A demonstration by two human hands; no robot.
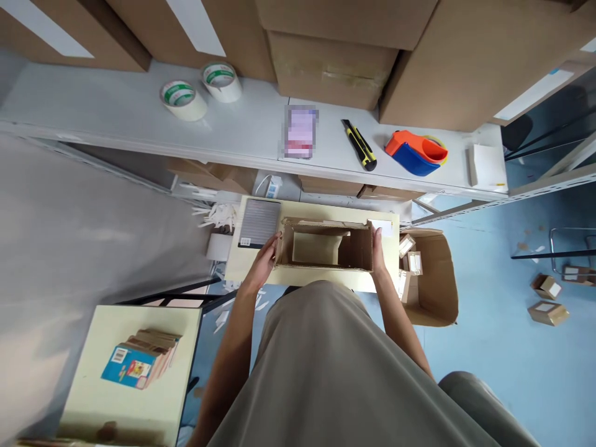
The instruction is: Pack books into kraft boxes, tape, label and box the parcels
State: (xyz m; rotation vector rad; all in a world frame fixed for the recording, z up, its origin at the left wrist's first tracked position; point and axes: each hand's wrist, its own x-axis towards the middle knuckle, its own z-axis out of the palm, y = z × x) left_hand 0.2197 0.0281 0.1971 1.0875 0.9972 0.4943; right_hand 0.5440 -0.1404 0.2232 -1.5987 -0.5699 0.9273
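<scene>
Both my hands hold a brown cardboard box [361,247] over the cream table [307,210]. Its top is open toward me, and the pale table surface shows through it. My left hand [264,264] is closed against the box's left end. At the opposite end my right hand [378,251] presses on the wall, with its fingers partly hidden. A grey striped booklet or packet [261,222] with a barcode lies on the table beside my left hand. Close to my right hand, a white label or paper [382,227] lies flat.
The shelf [256,139] ahead carries tape rolls [184,102], a utility knife [359,146], an orange-and-blue tape dispenser [416,152] and large cartons [326,68]. A bin-like carton [435,279] with small boxes stands right. Books [139,360] lie on a side table [88,354].
</scene>
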